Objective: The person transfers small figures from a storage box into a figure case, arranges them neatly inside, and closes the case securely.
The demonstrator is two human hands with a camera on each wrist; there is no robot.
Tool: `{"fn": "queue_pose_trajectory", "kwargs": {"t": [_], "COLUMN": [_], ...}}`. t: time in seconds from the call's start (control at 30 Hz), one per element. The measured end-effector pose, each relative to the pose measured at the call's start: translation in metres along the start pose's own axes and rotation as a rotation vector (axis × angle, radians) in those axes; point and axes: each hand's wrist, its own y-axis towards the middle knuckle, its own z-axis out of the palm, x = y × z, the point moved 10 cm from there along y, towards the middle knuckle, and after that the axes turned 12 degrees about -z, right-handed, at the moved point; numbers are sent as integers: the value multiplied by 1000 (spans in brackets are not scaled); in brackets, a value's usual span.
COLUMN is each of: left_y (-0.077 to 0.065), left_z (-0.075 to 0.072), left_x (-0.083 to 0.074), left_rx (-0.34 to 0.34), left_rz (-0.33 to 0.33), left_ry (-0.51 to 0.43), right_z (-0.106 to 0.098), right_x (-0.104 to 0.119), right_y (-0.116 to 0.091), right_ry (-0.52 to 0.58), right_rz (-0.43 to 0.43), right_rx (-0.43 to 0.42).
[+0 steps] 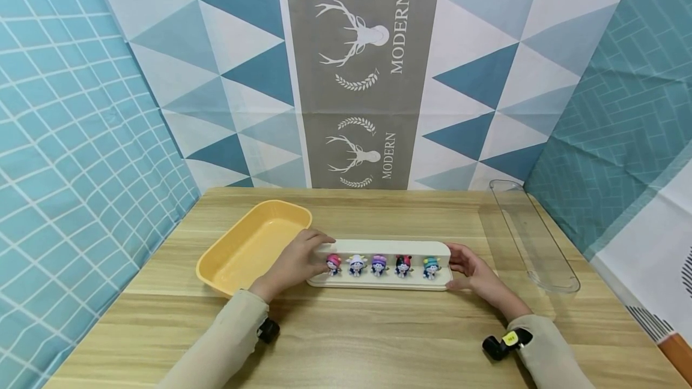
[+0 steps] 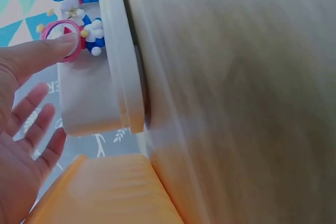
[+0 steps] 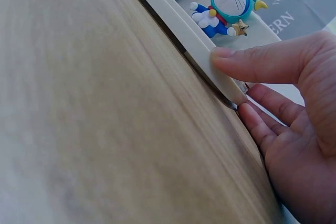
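A long white display stand (image 1: 389,247) with a raised back lies across the table, holding a row of several small cartoon figurines in coloured hats. My left hand (image 1: 294,260) is at its left end, fingers spread and relaxed. The thumb lies over the face of the pink-hatted figurine (image 2: 94,35); whether it touches cannot be told. At the other end my right hand (image 1: 478,272) grips the stand's corner, thumb on the front edge and fingers round the end. Nearest to it stands the teal-hatted figurine (image 3: 231,3), holding a star.
Left of the stand is a yellow plastic basin (image 1: 254,251), close beside my left forearm. A long transparent cover (image 1: 557,288) lies at the table's right side. Patterned cloth (image 1: 362,77) hangs behind the wooden table (image 1: 378,341).
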Motion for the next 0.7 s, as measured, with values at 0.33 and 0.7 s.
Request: {"fn": "queue_pose_trajectory", "kwargs": {"t": [0.33,0.7], "left_y": [2,-3], "left_z": [3,10], "left_x": [14,35], "left_rx": [50,75], "left_rz": [-188,-361], "left_ry": [-184,-547], "right_z": [1,1], "right_x": [1,-1], "right_y": [0,1], "right_ry": [-12,-3], "right_rz": [-8,12], "right_rx": [-2,-3]}}
